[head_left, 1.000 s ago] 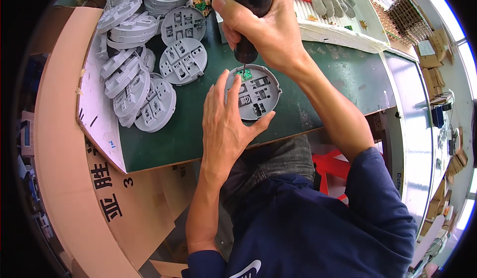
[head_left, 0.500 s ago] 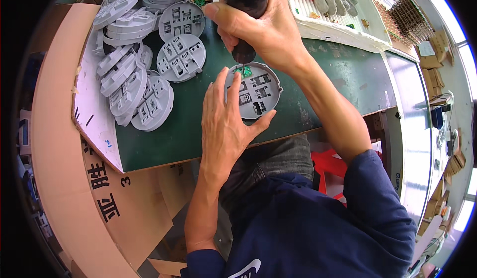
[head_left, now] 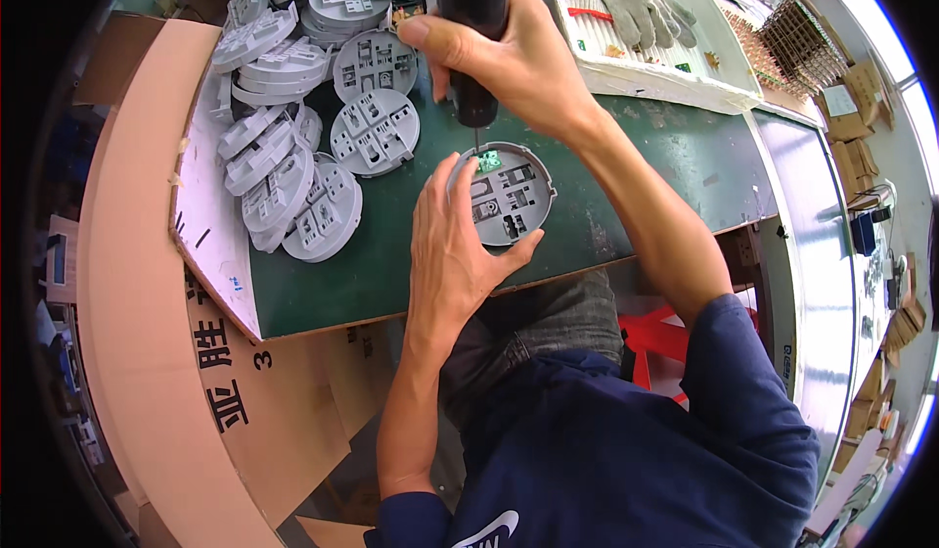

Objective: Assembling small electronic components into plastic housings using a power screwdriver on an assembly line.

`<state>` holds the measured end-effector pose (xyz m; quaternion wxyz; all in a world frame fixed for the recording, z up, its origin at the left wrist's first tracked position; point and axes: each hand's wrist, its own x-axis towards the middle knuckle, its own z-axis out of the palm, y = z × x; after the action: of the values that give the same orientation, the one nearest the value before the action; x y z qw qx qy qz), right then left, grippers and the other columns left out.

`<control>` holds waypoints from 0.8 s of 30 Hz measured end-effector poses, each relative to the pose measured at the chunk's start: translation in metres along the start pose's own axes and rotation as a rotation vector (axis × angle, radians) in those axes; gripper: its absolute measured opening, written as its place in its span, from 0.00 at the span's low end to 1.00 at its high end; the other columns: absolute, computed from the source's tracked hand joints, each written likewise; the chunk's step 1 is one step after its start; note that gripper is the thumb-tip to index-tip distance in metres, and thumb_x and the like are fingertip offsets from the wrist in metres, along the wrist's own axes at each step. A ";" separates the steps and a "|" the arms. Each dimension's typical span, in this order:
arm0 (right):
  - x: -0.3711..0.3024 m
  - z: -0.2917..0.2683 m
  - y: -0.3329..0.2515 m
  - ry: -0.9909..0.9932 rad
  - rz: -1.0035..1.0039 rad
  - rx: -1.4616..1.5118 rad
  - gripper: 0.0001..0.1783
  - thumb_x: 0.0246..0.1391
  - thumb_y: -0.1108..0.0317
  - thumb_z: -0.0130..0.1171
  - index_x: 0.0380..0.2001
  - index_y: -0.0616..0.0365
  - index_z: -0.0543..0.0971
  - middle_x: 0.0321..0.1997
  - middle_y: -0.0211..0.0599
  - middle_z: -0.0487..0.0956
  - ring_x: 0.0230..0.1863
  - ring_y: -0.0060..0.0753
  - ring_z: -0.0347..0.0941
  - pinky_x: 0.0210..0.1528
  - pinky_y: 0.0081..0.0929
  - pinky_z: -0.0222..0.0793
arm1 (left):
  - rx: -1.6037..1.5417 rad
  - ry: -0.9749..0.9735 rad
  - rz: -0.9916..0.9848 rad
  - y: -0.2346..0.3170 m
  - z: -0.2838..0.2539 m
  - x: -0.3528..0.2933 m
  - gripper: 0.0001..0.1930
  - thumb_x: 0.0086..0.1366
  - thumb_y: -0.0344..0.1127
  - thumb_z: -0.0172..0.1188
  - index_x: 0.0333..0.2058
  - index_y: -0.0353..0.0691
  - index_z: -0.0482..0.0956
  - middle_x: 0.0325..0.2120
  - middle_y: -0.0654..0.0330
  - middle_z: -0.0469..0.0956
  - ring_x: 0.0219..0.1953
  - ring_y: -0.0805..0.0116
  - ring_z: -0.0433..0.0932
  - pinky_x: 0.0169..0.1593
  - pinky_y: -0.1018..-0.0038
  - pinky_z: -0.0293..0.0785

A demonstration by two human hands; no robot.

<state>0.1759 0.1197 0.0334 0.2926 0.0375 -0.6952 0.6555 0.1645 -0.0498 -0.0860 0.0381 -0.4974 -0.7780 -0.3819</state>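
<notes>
My left hand [head_left: 452, 245] steadies a round grey plastic housing [head_left: 532, 217] on the green bench, fingers along its left rim and thumb at its lower right edge. A small green circuit board [head_left: 488, 161] lies inside, near the far rim. My right hand [head_left: 528, 59] is wrapped round a black electric screwdriver [head_left: 475, 98], held upright above the housing. Its thin bit points down beside the board's left edge; whether the tip touches is unclear. Just left are two more grey round housings, a nearer one [head_left: 376, 133] and a farther one [head_left: 375, 65].
Several grey housings [head_left: 284, 73] are piled at the left against a low white board [head_left: 213, 225]. A white foam tray [head_left: 675, 88] at the back right holds a work glove [head_left: 636, 5] and small parts. The green bench's front edge [head_left: 391, 315] runs before me; a cardboard box [head_left: 137, 303] stands left.
The screwdriver has risen a little relative to the housing, and more of its thin bit shows. My left hand keeps its place on the housing. The whole view has shifted slightly.
</notes>
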 end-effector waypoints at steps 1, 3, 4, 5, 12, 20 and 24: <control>0.003 -0.004 0.003 0.002 -0.041 0.037 0.23 0.61 0.57 0.71 0.47 0.60 0.71 0.28 0.27 0.76 0.28 0.17 0.73 0.28 0.19 0.69 | -0.050 -0.012 0.000 0.002 -0.001 0.001 0.51 0.52 0.51 0.79 0.67 0.32 0.61 0.64 0.42 0.65 0.64 0.42 0.67 0.66 0.52 0.67; 0.006 -0.003 0.000 0.019 -0.043 -0.032 0.23 0.62 0.57 0.71 0.47 0.60 0.72 0.29 0.26 0.77 0.29 0.17 0.73 0.29 0.19 0.69 | -0.085 -0.004 -0.017 0.000 -0.005 -0.002 0.52 0.51 0.49 0.79 0.68 0.33 0.59 0.64 0.42 0.64 0.65 0.42 0.66 0.67 0.52 0.67; 0.007 -0.004 -0.002 0.039 -0.037 -0.107 0.22 0.62 0.58 0.71 0.47 0.61 0.72 0.30 0.26 0.77 0.30 0.16 0.72 0.30 0.19 0.69 | -0.129 0.002 -0.035 -0.001 -0.006 -0.004 0.54 0.51 0.48 0.80 0.69 0.34 0.58 0.65 0.41 0.64 0.66 0.42 0.66 0.67 0.52 0.66; 0.003 -0.006 -0.009 0.046 0.001 -0.198 0.21 0.63 0.59 0.70 0.48 0.61 0.73 0.31 0.26 0.77 0.31 0.16 0.71 0.30 0.18 0.68 | -0.123 0.006 -0.033 -0.002 -0.006 -0.005 0.54 0.51 0.48 0.80 0.69 0.34 0.58 0.65 0.41 0.64 0.66 0.42 0.66 0.67 0.52 0.66; -0.074 -0.034 -0.001 -0.047 0.273 -0.187 0.38 0.72 0.42 0.50 0.73 0.56 0.62 0.66 0.43 0.74 0.66 0.35 0.71 0.66 0.35 0.66 | -0.249 0.255 0.088 -0.002 -0.008 -0.003 0.59 0.47 0.46 0.82 0.71 0.32 0.55 0.66 0.43 0.62 0.68 0.46 0.65 0.69 0.56 0.64; -0.135 -0.059 0.019 0.180 0.664 0.484 0.26 0.68 0.68 0.55 0.68 0.59 0.70 0.60 0.40 0.79 0.60 0.33 0.77 0.63 0.35 0.75 | -0.201 -0.086 0.141 0.010 -0.024 0.018 0.64 0.45 0.59 0.80 0.72 0.34 0.54 0.73 0.41 0.55 0.76 0.43 0.53 0.74 0.56 0.55; -0.152 -0.115 -0.003 0.300 0.242 -0.533 0.25 0.68 0.75 0.50 0.67 0.58 0.71 0.60 0.38 0.80 0.61 0.30 0.76 0.62 0.29 0.72 | 0.191 -0.100 0.034 -0.034 -0.062 0.047 0.46 0.58 0.53 0.74 0.65 0.27 0.67 0.67 0.39 0.66 0.73 0.44 0.60 0.73 0.56 0.58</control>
<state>0.3441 0.1760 -0.0367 0.3111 -0.2201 -0.7908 0.4789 0.0940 -0.0614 -0.0402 0.0530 -0.5228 -0.8034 -0.2801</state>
